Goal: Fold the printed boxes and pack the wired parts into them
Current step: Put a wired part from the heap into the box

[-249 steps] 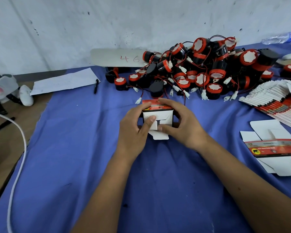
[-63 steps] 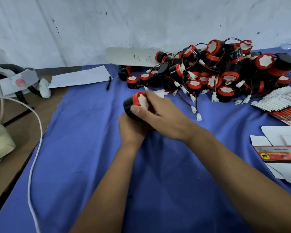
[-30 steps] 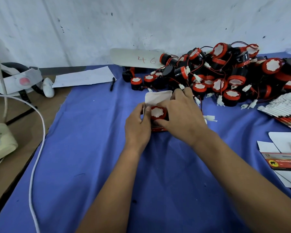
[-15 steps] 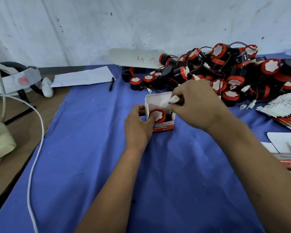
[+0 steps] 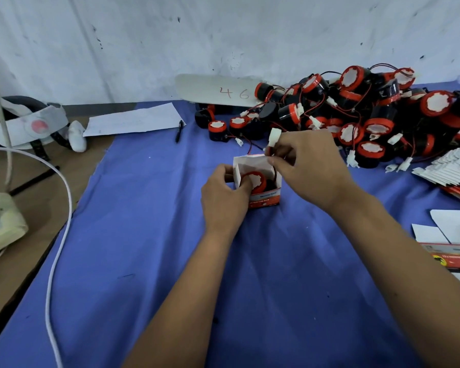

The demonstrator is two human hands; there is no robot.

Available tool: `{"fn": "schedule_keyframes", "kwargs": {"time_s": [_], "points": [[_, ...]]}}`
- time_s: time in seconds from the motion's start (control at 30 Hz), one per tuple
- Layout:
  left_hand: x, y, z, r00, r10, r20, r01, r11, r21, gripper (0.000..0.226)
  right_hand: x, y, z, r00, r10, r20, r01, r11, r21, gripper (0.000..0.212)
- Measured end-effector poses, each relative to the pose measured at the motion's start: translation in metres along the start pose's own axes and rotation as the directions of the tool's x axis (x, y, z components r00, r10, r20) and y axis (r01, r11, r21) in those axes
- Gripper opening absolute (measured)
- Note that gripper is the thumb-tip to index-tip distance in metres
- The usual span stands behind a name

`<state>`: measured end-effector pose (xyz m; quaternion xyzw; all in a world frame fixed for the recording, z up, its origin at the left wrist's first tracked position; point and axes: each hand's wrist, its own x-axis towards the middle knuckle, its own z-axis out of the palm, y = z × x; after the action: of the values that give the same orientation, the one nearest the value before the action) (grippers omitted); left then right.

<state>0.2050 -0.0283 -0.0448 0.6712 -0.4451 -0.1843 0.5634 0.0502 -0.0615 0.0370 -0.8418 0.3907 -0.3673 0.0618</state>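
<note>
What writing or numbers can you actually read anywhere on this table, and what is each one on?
"4 6": handwritten on the pale board leaning at the wall.
Open box: print on its red band, too blurred to read.
Flat box at right: an emblem and a text line, too blurred.
White sheet: nothing legible.

An open box [image 5: 260,181] stands mid-frame on the desk [image 5: 144,261] with a wired part [image 5: 254,181] in it, the heap of parts [image 5: 356,115] behind at upper right, flat boxes [image 5: 452,171] at right edge, paper [image 5: 133,122] and pen [image 5: 179,127] upper left.
</note>
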Motion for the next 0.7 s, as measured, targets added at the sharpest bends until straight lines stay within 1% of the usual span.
{"fn": "schedule_keyframes", "kwargs": {"time_s": [0.1, 0.17, 0.27, 0.33, 0.43, 0.53, 0.57, 0.67, 0.7], "points": [[-0.002, 0.001, 0.003, 0.999, 0.006, -0.034, -0.005, 1.000, 0.028, 0.014, 0.000, -0.005, -0.001, 0.990, -0.056, 0.129, 0.070, 0.991, -0.114, 0.011], [-0.004, 0.002, 0.005, 0.999, 0.012, -0.035, -0.010, 0.999, 0.037, 0.017, 0.000, -0.007, 0.001, 0.975, -0.028, 0.221, 0.077, 0.974, -0.215, 0.012], [-0.006, 0.003, 0.007, 1.000, 0.019, -0.013, -0.018, 0.998, 0.064, 0.021, 0.001, -0.009, 0.001, 0.956, 0.041, 0.292, 0.058, 0.945, -0.321, 0.009], [-0.005, 0.004, 0.007, 1.000, 0.019, -0.016, -0.018, 0.998, 0.059, 0.018, 0.003, -0.008, 0.002, 0.951, 0.072, 0.300, 0.036, 0.940, -0.339, 0.008], [-0.004, 0.003, 0.005, 1.000, 0.025, -0.005, -0.025, 1.000, -0.003, 0.014, 0.006, -0.006, 0.002, 0.955, 0.119, 0.272, -0.021, 0.941, -0.338, 0.016], [-0.004, 0.005, 0.002, 0.999, 0.027, 0.040, -0.025, 0.999, -0.042, 0.012, 0.009, -0.003, -0.001, 0.966, 0.148, 0.213, -0.075, 0.946, -0.315, 0.004], [-0.003, 0.005, 0.001, 0.998, 0.018, 0.052, -0.015, 0.999, -0.049, 0.012, 0.010, -0.003, 0.000, 0.969, 0.144, 0.202, -0.077, 0.948, -0.308, 0.007], [-0.002, 0.007, 0.001, 0.997, -0.003, 0.078, 0.008, 0.997, -0.073, 0.008, 0.008, -0.006, 0.003, 0.976, 0.130, 0.177, -0.059, 0.933, -0.356, 0.005], [-0.002, 0.007, 0.001, 0.997, 0.018, 0.079, -0.012, 0.997, -0.073, 0.022, 0.007, -0.007, 0.004, 0.978, 0.131, 0.164, -0.059, 0.921, -0.385, 0.010]]}}
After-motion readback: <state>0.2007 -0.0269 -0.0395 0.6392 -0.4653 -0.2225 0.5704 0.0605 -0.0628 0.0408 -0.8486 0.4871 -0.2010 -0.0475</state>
